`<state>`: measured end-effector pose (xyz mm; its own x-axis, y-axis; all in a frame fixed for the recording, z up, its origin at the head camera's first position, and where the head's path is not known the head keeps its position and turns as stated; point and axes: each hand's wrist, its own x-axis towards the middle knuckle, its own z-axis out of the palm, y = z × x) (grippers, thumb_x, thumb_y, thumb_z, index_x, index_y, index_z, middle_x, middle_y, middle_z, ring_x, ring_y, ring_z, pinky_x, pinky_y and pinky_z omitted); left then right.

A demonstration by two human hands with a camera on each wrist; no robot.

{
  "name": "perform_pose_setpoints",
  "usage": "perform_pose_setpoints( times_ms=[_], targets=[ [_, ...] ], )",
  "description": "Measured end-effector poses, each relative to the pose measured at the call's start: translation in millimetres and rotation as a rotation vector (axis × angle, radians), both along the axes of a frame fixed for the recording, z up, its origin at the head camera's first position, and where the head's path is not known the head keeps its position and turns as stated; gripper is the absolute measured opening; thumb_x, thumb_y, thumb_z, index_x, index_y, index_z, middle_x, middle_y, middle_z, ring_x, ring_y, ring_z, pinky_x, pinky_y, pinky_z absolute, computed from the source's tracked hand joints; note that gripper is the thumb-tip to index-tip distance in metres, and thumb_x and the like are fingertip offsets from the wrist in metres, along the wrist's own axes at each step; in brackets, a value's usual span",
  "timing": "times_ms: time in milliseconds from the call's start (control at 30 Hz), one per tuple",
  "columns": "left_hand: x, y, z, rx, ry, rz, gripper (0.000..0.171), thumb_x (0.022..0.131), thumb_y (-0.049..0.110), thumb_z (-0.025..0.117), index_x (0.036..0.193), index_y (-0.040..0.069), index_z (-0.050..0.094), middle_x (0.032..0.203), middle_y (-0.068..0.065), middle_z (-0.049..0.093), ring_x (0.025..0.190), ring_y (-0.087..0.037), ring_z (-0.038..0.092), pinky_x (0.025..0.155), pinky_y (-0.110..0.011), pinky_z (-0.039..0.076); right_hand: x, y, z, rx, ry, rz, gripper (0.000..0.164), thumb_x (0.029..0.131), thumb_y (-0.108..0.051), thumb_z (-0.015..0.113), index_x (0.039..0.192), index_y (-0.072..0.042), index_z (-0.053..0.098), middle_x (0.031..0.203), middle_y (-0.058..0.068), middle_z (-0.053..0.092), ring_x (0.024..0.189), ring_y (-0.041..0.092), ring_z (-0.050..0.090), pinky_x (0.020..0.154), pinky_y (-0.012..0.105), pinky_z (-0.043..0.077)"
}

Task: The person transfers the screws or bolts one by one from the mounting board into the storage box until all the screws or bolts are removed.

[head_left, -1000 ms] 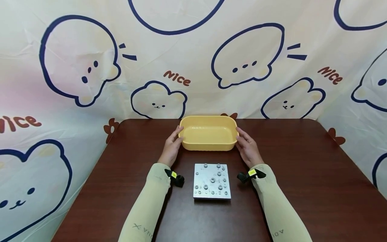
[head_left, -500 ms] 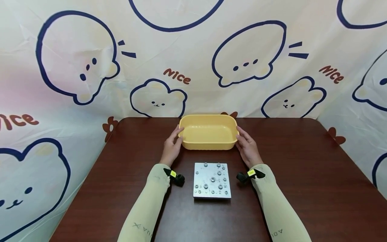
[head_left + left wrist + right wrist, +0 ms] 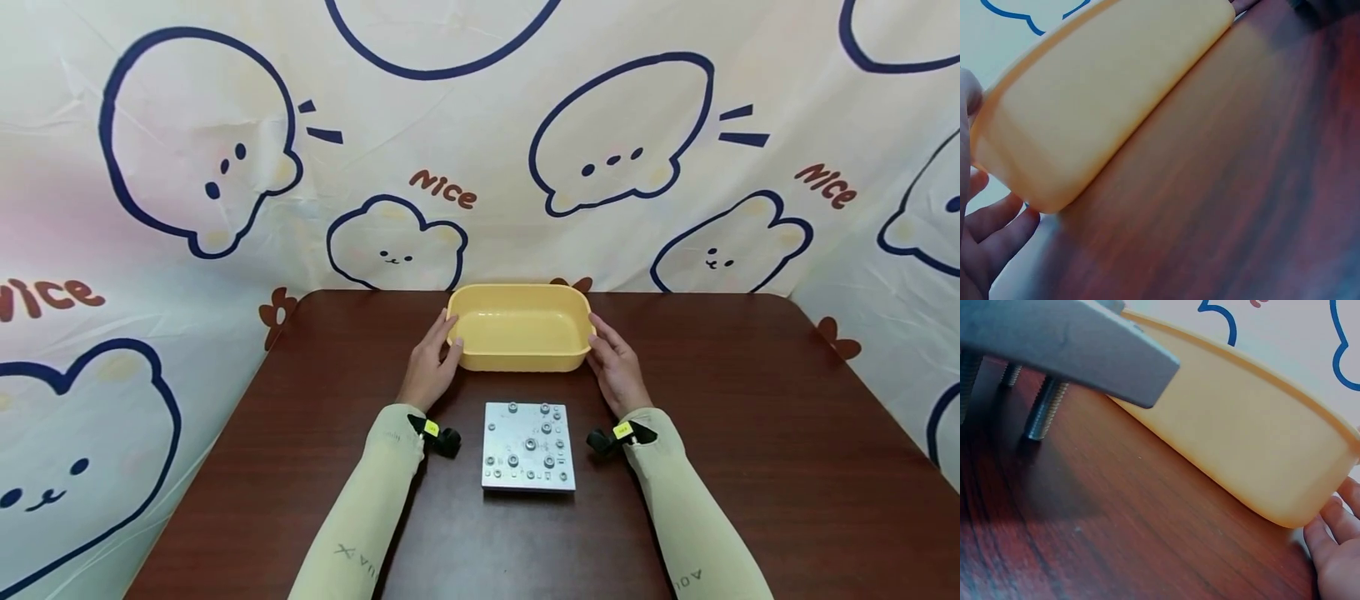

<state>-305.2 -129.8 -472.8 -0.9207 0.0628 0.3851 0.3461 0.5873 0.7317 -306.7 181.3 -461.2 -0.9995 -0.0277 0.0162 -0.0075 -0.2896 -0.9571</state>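
Note:
A yellow plastic basin (image 3: 523,332), rectangular with rounded corners and nothing inside, sits at the far side of the table. My left hand (image 3: 427,367) holds its left end, the thumb near the front corner and the fingertips at the rim. At the opposite end, my right hand (image 3: 619,371) holds the basin with its fingers along the side. The left wrist view shows fingers (image 3: 1007,228) close to the basin's lower corner; in the right wrist view, fingers (image 3: 1329,528) touch the other lower corner.
Between the forearms lies a silver metal plate (image 3: 528,446) with several bolts in its top. Threaded bolt shanks (image 3: 1047,409) stick out beneath it. A patterned cloth (image 3: 495,167) hangs right behind the dark wooden table (image 3: 750,433). Both wrists carry small black cameras.
My left thumb has shifted slightly down and right along the basin's front corner. The head view has drifted a little; the basin, metal plate and right hand keep nearly the same places.

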Motion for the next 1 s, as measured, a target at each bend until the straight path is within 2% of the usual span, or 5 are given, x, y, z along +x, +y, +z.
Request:
perform_pose_setpoints(
  times_ms=[267, 467, 700, 900, 1000],
  targets=[
    [6.4, 4.1, -1.2, 0.105, -0.043, 0.016, 0.053, 0.093, 0.036, 0.045, 0.142, 0.032, 0.025, 0.142, 0.028, 0.017, 0.131, -0.002, 0.021, 0.104, -0.038, 0.026, 6.5, -1.1, 0.3, 0.014, 0.015, -0.01, 0.043, 0.092, -0.022, 0.052, 0.134, -0.023, 0.044, 0.14, -0.005, 0.037, 0.124, 0.014, 0.04, 0.102, 0.037, 0.03],
    [12.9, 4.7, -1.5, 0.157, -0.063, 0.026, 0.052, 0.091, 0.042, 0.045, 0.14, 0.034, 0.028, 0.143, 0.022, 0.022, 0.131, -0.002, 0.023, 0.104, -0.036, 0.026, 11.6, -1.1, -2.3, 0.004, 0.024, -0.012, 0.044, 0.091, -0.022, 0.052, 0.135, -0.021, 0.044, 0.141, -0.003, 0.036, 0.124, 0.015, 0.04, 0.102, 0.037, 0.03],
    [24.0, 2.9, -1.8, 0.231, -0.162, 0.053, 0.051, 0.088, 0.05, 0.046, 0.135, 0.046, 0.029, 0.14, 0.018, 0.032, 0.129, -0.008, 0.029, 0.103, -0.04, 0.027, 20.8, -2.5, -4.7, 0.0, 0.049, -0.007, 0.044, 0.091, -0.02, 0.052, 0.135, -0.019, 0.043, 0.14, -0.004, 0.037, 0.122, 0.015, 0.041, 0.1, 0.035, 0.032],
    [27.8, 2.1, -2.4, 0.31, -0.197, 0.026, 0.049, 0.088, 0.044, 0.049, 0.134, 0.046, 0.032, 0.139, 0.021, 0.032, 0.13, -0.007, 0.026, 0.104, -0.039, 0.026, 27.6, -2.2, -4.3, 0.017, 0.054, -0.016, 0.045, 0.091, -0.021, 0.053, 0.135, -0.018, 0.043, 0.14, -0.001, 0.038, 0.122, 0.016, 0.042, 0.095, 0.029, 0.037],
    [29.3, 2.3, -0.4, 0.385, -0.228, 0.007, 0.049, 0.089, 0.038, 0.052, 0.134, 0.044, 0.035, 0.139, 0.02, 0.032, 0.13, -0.007, 0.026, 0.103, -0.039, 0.027, 31.5, -1.6, -3.3, 0.034, 0.057, -0.018, 0.045, 0.091, -0.022, 0.053, 0.135, -0.019, 0.043, 0.14, -0.002, 0.038, 0.122, 0.015, 0.042, 0.095, 0.027, 0.038]
  ],
)
